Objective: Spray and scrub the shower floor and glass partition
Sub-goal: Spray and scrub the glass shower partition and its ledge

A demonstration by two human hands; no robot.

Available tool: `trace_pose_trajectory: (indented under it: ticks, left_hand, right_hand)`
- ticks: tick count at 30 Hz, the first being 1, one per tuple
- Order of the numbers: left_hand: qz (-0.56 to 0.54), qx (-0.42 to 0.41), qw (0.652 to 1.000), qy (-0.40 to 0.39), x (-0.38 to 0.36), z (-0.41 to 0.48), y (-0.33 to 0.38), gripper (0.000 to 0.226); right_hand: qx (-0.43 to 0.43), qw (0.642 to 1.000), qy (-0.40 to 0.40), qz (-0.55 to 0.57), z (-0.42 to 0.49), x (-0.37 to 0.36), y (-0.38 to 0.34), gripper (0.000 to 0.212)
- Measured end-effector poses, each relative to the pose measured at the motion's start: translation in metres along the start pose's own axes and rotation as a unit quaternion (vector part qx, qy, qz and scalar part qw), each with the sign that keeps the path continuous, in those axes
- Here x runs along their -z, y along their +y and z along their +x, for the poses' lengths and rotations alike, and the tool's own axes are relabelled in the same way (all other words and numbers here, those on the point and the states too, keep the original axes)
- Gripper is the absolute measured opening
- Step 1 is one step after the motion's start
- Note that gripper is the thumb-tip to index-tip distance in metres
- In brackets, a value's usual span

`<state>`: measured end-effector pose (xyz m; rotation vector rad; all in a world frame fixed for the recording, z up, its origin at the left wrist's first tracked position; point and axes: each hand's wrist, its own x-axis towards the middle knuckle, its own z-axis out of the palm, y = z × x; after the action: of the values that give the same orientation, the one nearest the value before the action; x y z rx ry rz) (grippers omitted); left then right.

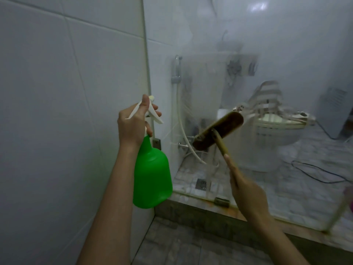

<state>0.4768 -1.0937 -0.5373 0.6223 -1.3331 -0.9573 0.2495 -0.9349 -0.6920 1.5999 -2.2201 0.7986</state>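
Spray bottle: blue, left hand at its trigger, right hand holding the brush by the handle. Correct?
No: the head view shows the spray bottle green, not blue. The rest stands: left hand grips it at the trigger, right hand holds the brush by the handle.

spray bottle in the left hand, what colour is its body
Bright green plastic spray bottle body, with a white trigger head; head view shows it.
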Motion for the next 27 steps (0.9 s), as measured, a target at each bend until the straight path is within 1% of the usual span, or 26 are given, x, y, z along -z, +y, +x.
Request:
trace_pose_trajectory:
  ticks: [1, 4, 6, 7, 9, 12, 13, 15, 19, 21, 23, 27]
  left_hand:
    - [0.002, 0.004, 1.000, -0.002, -0.003, -0.002, 0.002, 0.041]
    - [-0.012, 0.011, 1.000, -0.009, -0.010, -0.005, 0.004, 0.039]
    - [-0.015, 0.008, 1.000, -0.011, -0.015, -0.004, 0.004, 0.036]
    - [-0.015, 0.006, 1.000, -0.013, -0.017, -0.004, 0.005, 0.035]
    - [-0.020, -0.001, 1.000, -0.018, -0.022, -0.005, 0.008, 0.036]
    - [-0.030, -0.002, 0.999, -0.024, -0.031, -0.009, 0.011, 0.039]
    - [-0.033, -0.001, 0.999, -0.028, -0.035, -0.011, 0.012, 0.039]
    - [-0.041, 0.010, 0.998, -0.041, -0.043, -0.015, 0.013, 0.036]
    - [-0.040, 0.017, 0.997, -0.067, -0.057, -0.023, 0.009, 0.033]
    - [-0.044, 0.027, 0.996, -0.076, -0.066, -0.025, 0.007, 0.032]
    - [-0.049, 0.035, 0.995, -0.085, -0.076, -0.028, 0.005, 0.039]
    - [-0.052, 0.043, 0.991, -0.120, -0.091, -0.039, 0.001, 0.043]
  right_hand:
    - [0.010, 1.000, 0.014, 0.008, 0.006, 0.008, 0.001, 0.080]
    - [0.033, 0.992, 0.120, 0.016, 0.075, 0.039, -0.024, 0.062]
    - [0.026, 0.985, 0.165, 0.050, 0.113, 0.061, -0.039, 0.057]
    - [0.021, 0.981, 0.182, 0.064, 0.118, 0.066, -0.039, 0.057]
    - [0.008, 0.979, 0.187, 0.085, 0.094, 0.059, -0.024, 0.058]
    - [-0.044, 0.982, 0.149, 0.110, 0.019, 0.034, 0.009, 0.060]
    - [-0.049, 0.983, 0.139, 0.113, 0.006, 0.032, 0.015, 0.062]
    - [-0.029, 0.983, 0.152, 0.095, 0.026, 0.047, 0.013, 0.062]
    - [0.018, 0.966, 0.233, 0.114, 0.118, 0.110, -0.016, 0.059]
    - [0.028, 0.958, 0.268, 0.097, 0.131, 0.117, -0.012, 0.057]
    - [0.000, 0.957, 0.275, 0.092, 0.103, 0.091, 0.013, 0.057]
    - [-0.122, 0.958, 0.240, 0.097, -0.025, 0.009, 0.079, 0.062]
